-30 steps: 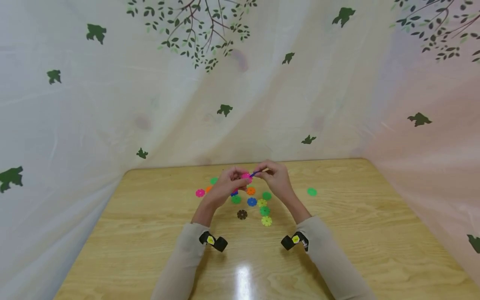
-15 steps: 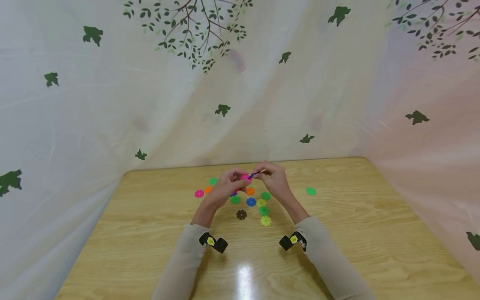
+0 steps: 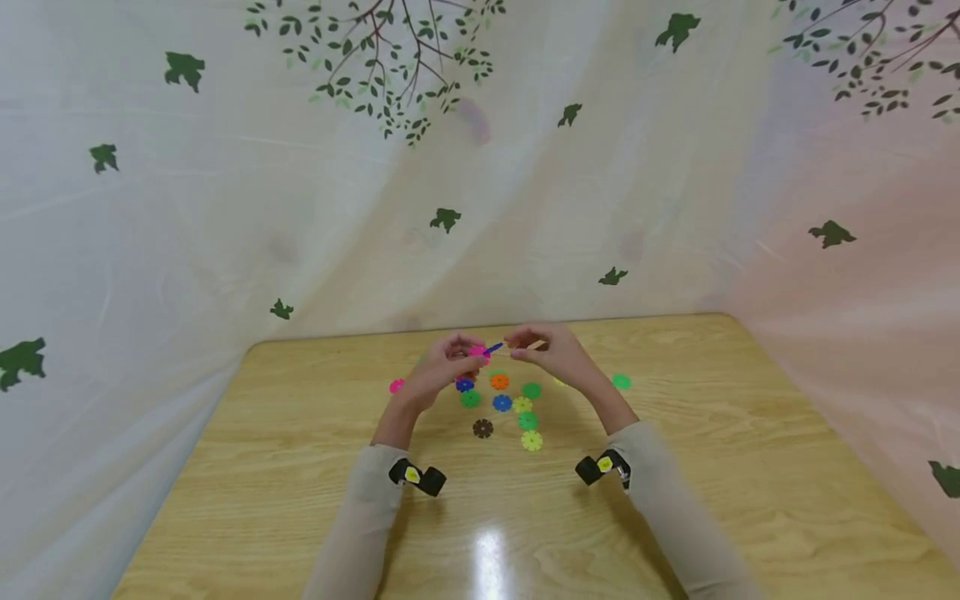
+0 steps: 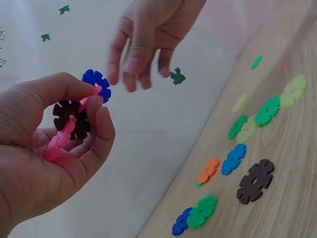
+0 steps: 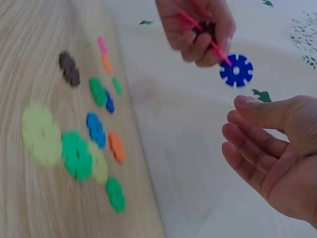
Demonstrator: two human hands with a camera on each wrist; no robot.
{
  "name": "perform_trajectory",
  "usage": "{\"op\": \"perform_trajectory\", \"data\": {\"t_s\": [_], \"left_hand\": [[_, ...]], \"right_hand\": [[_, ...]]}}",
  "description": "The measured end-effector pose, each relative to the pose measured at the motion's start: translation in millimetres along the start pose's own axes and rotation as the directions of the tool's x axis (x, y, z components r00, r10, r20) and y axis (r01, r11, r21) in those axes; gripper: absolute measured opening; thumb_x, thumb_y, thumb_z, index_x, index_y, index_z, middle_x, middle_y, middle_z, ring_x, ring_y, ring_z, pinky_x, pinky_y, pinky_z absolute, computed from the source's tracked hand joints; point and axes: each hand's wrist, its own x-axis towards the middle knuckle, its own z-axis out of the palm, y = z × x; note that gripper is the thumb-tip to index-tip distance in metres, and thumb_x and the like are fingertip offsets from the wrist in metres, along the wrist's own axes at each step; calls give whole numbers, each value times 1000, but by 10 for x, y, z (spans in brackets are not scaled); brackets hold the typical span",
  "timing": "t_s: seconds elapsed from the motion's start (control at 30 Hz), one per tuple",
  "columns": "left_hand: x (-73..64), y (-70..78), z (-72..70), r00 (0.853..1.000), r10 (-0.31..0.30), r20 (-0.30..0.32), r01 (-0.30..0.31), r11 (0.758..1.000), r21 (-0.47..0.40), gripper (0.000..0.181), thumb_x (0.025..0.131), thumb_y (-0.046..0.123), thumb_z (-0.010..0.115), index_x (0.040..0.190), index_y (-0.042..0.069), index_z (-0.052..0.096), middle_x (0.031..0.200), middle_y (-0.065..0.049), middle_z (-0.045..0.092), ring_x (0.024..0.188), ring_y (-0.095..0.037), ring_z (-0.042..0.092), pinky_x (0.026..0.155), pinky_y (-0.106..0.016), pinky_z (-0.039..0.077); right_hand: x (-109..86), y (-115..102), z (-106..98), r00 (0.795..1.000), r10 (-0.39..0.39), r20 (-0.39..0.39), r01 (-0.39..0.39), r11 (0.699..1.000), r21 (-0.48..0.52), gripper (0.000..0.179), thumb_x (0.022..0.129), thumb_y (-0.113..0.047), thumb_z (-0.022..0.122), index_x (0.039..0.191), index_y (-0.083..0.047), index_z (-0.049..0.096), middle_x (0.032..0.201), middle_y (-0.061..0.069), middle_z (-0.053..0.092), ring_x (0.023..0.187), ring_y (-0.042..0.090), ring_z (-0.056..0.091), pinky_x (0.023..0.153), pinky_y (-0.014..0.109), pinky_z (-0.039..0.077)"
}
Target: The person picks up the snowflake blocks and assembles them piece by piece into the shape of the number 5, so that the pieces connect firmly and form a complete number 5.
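In my left hand [image 3: 435, 371] is a short chain of notched plastic discs slotted together. A pink disc [image 4: 58, 143] lies against the palm, joined to a brown disc [image 4: 63, 116]. A second pink disc [image 4: 91, 96] is pinched between thumb and forefinger, and a dark blue disc [image 5: 244, 72] stands out from its end, slotted edge-on to it. My right hand [image 3: 557, 352] is just right of the blue disc, apart from it, with bent, relaxed fingers and nothing between them. Both hands are above the far part of the table.
Loose discs lie on the wooden table [image 3: 300, 467] below the hands, among them a brown one [image 3: 483, 428], an orange one [image 3: 499, 381] and several green and yellow ones. A lone green disc [image 3: 621, 381] lies farther right. A printed curtain [image 3: 525, 208] hangs behind the table.
My right hand has let go of the blue disc and drawn away to the right. The disc stays on the chain in my left hand, which has shifted slightly left.
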Motion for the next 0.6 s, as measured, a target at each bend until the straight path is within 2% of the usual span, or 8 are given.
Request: {"op": "perform_trajectory", "data": {"t_s": [0.13,0.27,0.47,0.6], "left_hand": [[-9,8,-63,1000,9,-14,-9,1000,22,30,100,14,65,126,0,59,96,-3,67,82,-15,61,84,-35,57],[-7,5,-96,1000,1,-27,-1,1000,21,30,101,19,65,126,3,62,99,-6,66,83,-14,61,82,-30,57],[4,14,-104,999,-14,-51,14,1000,2,30,102,20,63,126,2,62,98,-2,63,83,-16,60,78,-23,57],[9,25,-102,998,-18,-54,17,1000,-6,30,103,20,63,125,1,62,99,0,64,86,-19,59,80,-25,57]], "right_hand": [[30,102,-132,996,-7,93,16,995,-101,21,95,-8,71,115,-2,73,106,17,75,97,24,70,86,40,59],[36,201,-224,981,-5,195,40,984,-175,18,94,-4,71,110,3,72,98,14,75,91,23,70,85,40,59],[55,402,-241,943,33,331,40,977,-210,18,92,1,71,109,6,72,89,10,73,85,17,67,78,31,59],[73,537,-190,927,52,373,34,975,-219,20,90,-1,74,109,4,74,89,9,74,82,13,65,76,25,56]]}}
